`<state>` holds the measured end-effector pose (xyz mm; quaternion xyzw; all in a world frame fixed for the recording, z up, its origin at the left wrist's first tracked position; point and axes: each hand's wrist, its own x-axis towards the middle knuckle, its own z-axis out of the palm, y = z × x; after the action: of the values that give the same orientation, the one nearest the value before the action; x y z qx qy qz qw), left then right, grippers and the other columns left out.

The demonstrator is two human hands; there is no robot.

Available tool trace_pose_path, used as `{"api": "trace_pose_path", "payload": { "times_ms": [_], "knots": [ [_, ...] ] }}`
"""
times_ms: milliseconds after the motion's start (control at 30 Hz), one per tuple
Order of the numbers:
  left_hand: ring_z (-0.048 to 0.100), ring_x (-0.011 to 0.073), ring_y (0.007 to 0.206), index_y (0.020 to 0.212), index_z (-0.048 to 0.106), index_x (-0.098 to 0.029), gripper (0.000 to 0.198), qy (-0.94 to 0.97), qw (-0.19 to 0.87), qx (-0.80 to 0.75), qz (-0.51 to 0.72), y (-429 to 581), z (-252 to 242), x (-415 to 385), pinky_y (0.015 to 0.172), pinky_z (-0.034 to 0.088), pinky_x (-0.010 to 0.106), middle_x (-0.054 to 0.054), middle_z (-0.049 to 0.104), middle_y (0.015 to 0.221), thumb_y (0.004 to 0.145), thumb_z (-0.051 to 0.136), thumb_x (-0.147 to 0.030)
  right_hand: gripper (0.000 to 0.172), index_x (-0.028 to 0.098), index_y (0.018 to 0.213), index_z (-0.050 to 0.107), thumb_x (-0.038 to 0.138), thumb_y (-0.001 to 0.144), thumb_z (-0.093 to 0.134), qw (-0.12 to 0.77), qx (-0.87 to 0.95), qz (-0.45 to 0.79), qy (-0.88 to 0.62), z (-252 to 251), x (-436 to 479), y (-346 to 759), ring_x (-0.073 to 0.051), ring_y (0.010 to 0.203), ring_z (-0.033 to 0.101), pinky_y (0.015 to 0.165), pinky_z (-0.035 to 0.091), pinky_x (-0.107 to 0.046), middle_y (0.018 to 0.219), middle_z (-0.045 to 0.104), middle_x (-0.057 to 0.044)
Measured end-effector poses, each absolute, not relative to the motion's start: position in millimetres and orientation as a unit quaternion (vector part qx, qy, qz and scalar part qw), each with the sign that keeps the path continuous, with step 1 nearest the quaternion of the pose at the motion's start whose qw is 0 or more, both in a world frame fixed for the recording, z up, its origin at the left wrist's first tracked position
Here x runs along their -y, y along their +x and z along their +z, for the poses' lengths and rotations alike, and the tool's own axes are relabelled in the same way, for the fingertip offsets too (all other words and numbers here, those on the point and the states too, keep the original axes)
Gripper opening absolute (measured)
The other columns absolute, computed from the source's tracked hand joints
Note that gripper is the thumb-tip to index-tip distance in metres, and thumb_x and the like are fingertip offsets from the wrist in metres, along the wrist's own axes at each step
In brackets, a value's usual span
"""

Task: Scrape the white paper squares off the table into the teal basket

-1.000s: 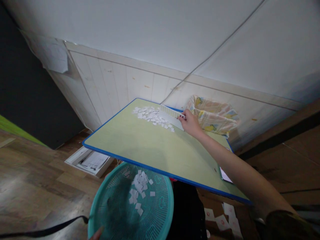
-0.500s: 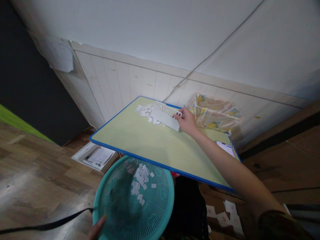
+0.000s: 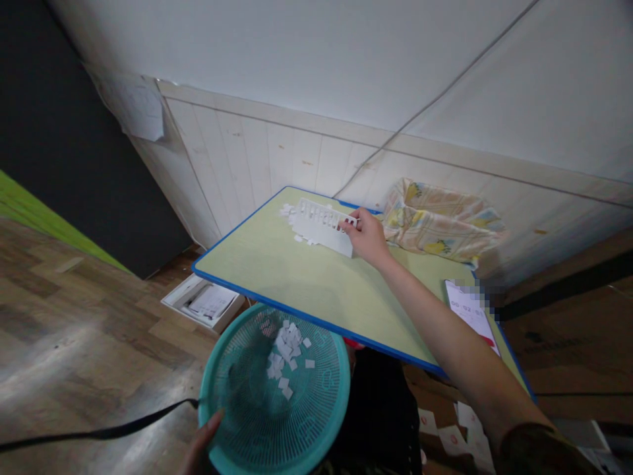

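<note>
My right hand (image 3: 368,236) grips the right end of a flat white plastic piece (image 3: 324,227) with a row of slots along its upper edge. That piece leans low over a spread of small white paper pieces (image 3: 291,221) on the table (image 3: 277,267) and covers part of them. At the lower left, my left hand (image 3: 202,442) has its thumb on the rim of a turquoise plastic basket (image 3: 341,396); its other fingers are hidden. More small white squares (image 3: 287,349) lie inside the basket, just below the table's front edge.
A cloth-lined basket (image 3: 435,224) stands at the table's back right. A phone (image 3: 469,316) lies near the right edge. An open white box (image 3: 202,303) rests on the floor, left of the turquoise basket. Printed cards (image 3: 452,439) lie below at right.
The view has shifted, moving the scene rightward. Relative to the table, my right hand has moved the slotted piece slightly left, over more of the paper pieces. My left hand stays at the basket rim.
</note>
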<state>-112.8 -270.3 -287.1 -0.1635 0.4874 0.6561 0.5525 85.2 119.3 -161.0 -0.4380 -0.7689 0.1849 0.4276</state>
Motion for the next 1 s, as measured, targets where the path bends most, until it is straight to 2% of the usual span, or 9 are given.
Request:
{"api": "trace_pose_path", "payload": {
  "times_ms": [133, 267, 467, 667, 833, 1000],
  "knots": [
    [0.072, 0.0427, 0.116, 0.135, 0.076, -0.026, 0.060, -0.169, 0.549, -0.477, 0.666, -111.2, -287.8, 269.6, 0.109, 0.052, 0.052, 0.008, 0.084, 0.107, 0.075, 0.080, -0.028, 0.013, 0.024, 0.089, 0.057, 0.034, 0.086, 0.063, 0.426, 0.773, 0.176, -0.436, -156.5, -113.4, 75.5, -0.018, 0.064, 0.052, 0.062, 0.033, -0.030, 0.070, 0.060, 0.002],
    [0.071, 0.0428, 0.116, 0.135, 0.075, -0.027, 0.062, -0.155, 0.550, -0.477, 0.668, -108.1, -282.0, 273.6, 0.108, 0.052, 0.051, 0.008, 0.084, 0.108, 0.074, 0.081, -0.030, 0.015, 0.024, 0.088, 0.057, 0.038, 0.086, 0.063, 0.422, 0.779, 0.183, -0.426, -158.0, -112.5, 68.1, -0.018, 0.064, 0.052, 0.061, 0.032, -0.029, 0.065, 0.056, 0.004],
    [0.071, 0.0422, 0.117, 0.132, 0.077, -0.026, 0.059, -0.159, 0.543, -0.474, 0.675, -107.8, -280.5, 274.3, 0.108, 0.053, 0.050, 0.007, 0.084, 0.109, 0.074, 0.081, -0.029, 0.022, 0.024, 0.089, 0.056, 0.045, 0.084, 0.064, 0.443, 0.751, 0.228, -0.433, -165.4, -117.3, 76.4, -0.017, 0.058, 0.051, 0.056, 0.034, -0.029, 0.069, 0.062, 0.003],
    [0.072, 0.0437, 0.115, 0.124, 0.081, -0.022, 0.051, -0.164, 0.535, -0.481, 0.674, -115.1, -289.7, 270.8, 0.105, 0.055, 0.053, 0.009, 0.085, 0.104, 0.074, 0.083, -0.029, 0.024, 0.026, 0.089, 0.057, 0.048, 0.083, 0.065, 0.420, 0.756, 0.277, -0.419, -166.6, -110.8, 78.9, -0.021, 0.065, 0.060, 0.057, 0.042, -0.031, 0.071, 0.066, 0.001],
    [0.071, 0.0456, 0.116, 0.122, 0.082, -0.020, 0.049, -0.157, 0.559, -0.465, 0.669, -122.0, -291.0, 273.6, 0.105, 0.054, 0.057, 0.010, 0.085, 0.102, 0.073, 0.083, -0.027, 0.029, 0.023, 0.090, 0.059, 0.048, 0.080, 0.067, 0.444, 0.740, 0.291, -0.413, -164.4, -102.3, 87.3, -0.020, 0.064, 0.062, 0.059, 0.044, -0.030, 0.075, 0.070, -0.001],
    [0.068, 0.0460, 0.121, 0.104, 0.087, -0.021, 0.033, -0.122, 0.538, -0.466, 0.692, -117.9, -294.7, 280.3, 0.106, 0.053, 0.056, 0.010, 0.086, 0.093, 0.073, 0.085, -0.032, 0.029, 0.022, 0.091, 0.059, 0.048, 0.079, 0.068, 0.484, 0.706, 0.291, -0.428, -171.3, -97.0, 105.7, -0.021, 0.063, 0.065, 0.061, 0.048, -0.033, 0.076, 0.073, -0.002]
  ]
}}
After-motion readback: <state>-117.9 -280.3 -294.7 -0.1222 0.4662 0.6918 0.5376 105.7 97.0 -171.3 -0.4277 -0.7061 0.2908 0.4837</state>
